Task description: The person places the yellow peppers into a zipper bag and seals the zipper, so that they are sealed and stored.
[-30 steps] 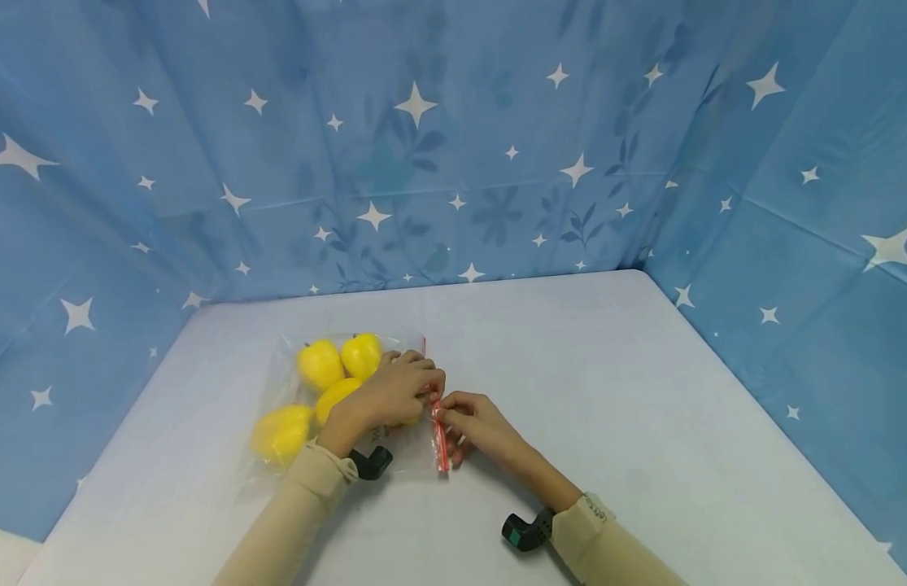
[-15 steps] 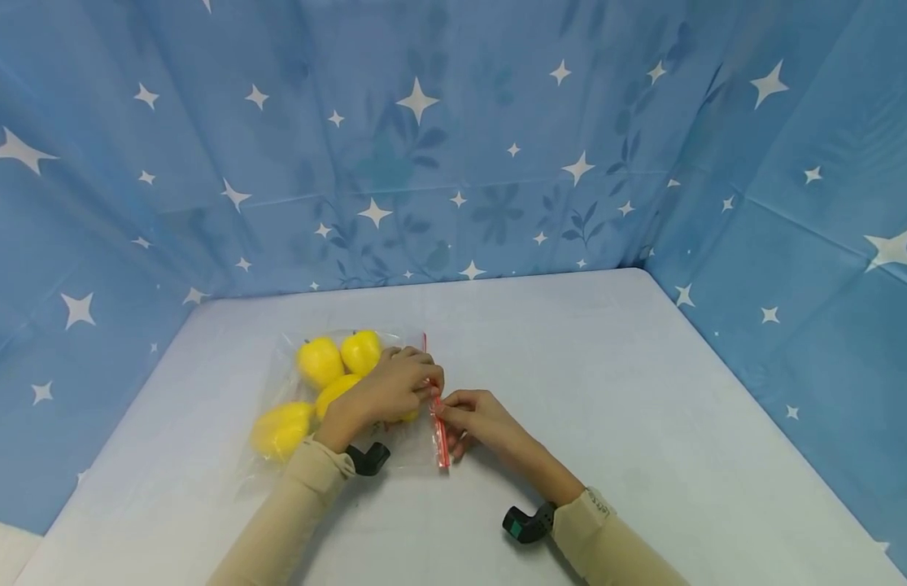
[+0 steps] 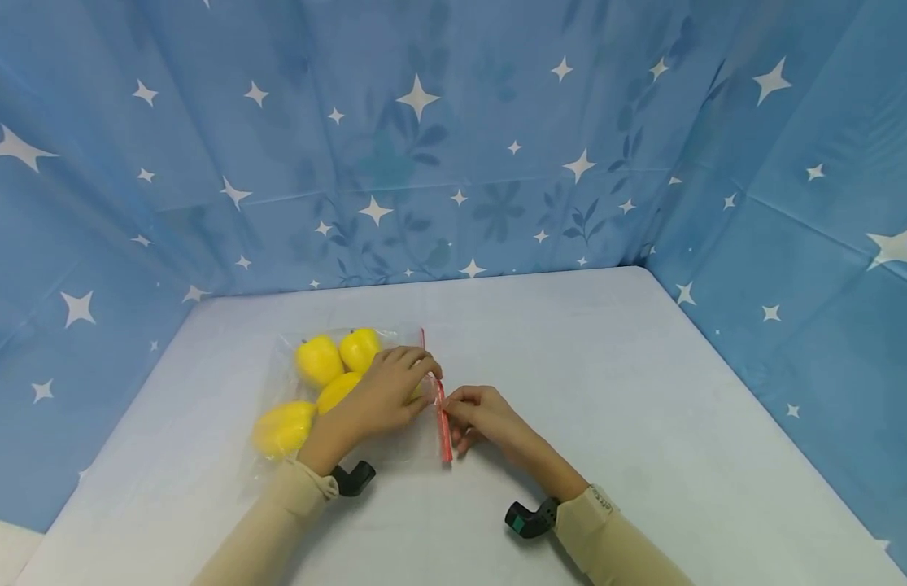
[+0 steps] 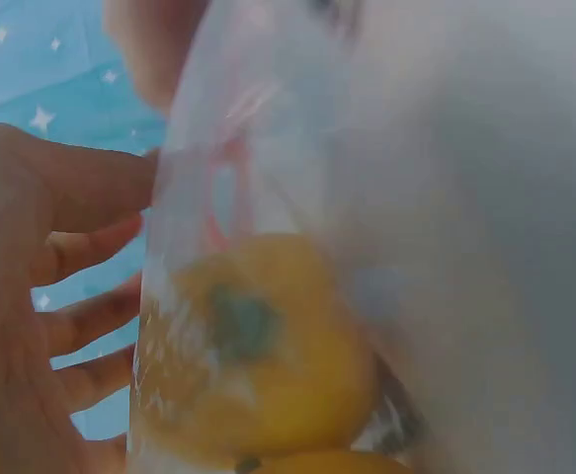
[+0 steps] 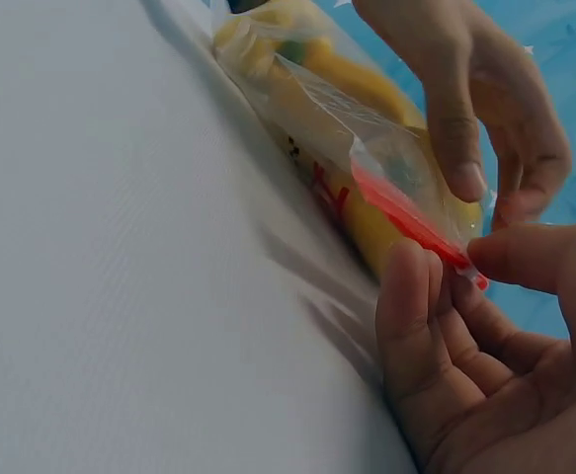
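Note:
A clear zip bag (image 3: 405,456) with a red zip strip lies on the table. Inside it are several yellow fruits or vegetables; the ridged one at the near left (image 3: 285,430) looks like a bell pepper. My right hand (image 3: 490,419) pinches the red zip edge (image 5: 406,217) between thumb and fingers, as the right wrist view shows. Over the right part of the bag is my left hand (image 3: 390,391), its thumb and fingers apart close to the zip. In the left wrist view, its loosely spread fingers (image 4: 95,321) lie beside the clear plastic.
A white cloth covers the table (image 3: 607,366). Blue curtains (image 3: 453,163) with white stars stand behind it and at both sides. A black wrist camera (image 3: 529,521) sits at the right cuff, and another (image 3: 354,478) at the left.
My left hand has loosened from the zip strip, its thumb and fingers now parted, and has shifted slightly left. The right hand keeps its pinch on the edge.

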`<state>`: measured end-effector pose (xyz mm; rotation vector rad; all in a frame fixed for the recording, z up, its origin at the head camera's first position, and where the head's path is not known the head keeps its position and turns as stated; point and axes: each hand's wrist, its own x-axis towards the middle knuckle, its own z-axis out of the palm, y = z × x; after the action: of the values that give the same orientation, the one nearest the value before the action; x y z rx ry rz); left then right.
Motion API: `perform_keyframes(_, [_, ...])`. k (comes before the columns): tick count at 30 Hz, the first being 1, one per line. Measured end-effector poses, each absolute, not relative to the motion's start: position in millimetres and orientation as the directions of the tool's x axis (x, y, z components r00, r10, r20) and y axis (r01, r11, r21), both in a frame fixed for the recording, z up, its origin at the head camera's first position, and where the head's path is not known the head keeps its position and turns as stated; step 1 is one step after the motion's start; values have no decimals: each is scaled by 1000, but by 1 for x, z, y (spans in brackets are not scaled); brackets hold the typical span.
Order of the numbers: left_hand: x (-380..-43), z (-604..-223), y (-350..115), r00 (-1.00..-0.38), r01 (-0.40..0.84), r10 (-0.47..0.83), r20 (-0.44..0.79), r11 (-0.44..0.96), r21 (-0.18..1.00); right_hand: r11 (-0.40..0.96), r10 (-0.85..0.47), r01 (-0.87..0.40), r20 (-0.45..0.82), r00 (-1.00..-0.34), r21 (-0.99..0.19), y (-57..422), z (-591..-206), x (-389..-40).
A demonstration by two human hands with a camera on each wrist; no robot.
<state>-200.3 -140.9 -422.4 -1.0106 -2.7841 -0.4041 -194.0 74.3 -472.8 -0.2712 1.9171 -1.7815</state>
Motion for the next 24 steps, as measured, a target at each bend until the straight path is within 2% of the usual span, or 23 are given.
perform_keyframes(6, [-175, -430, -144, -672, 691, 659, 339, 722, -34, 103, -437, 221, -244, -866, -970, 75, -472, -194])
perform_keyframes(13, [-149, -434, -137, -548, 717, 774, 317, 630, -299, 73, -413, 246, -254, -875, -966, 75, -470, -196])
perform_keyframes(17, [-143, -433, -128, -541, 684, 783, 306, 622, -382, 66, -400, 253, -258, -879, -965, 74, -471, -197])
perform_keyframes(24, [-140, -435, -124, -532, 680, 808, 254, 586, -441, 72, -372, 247, -256, -892, -966, 72, -473, -198])
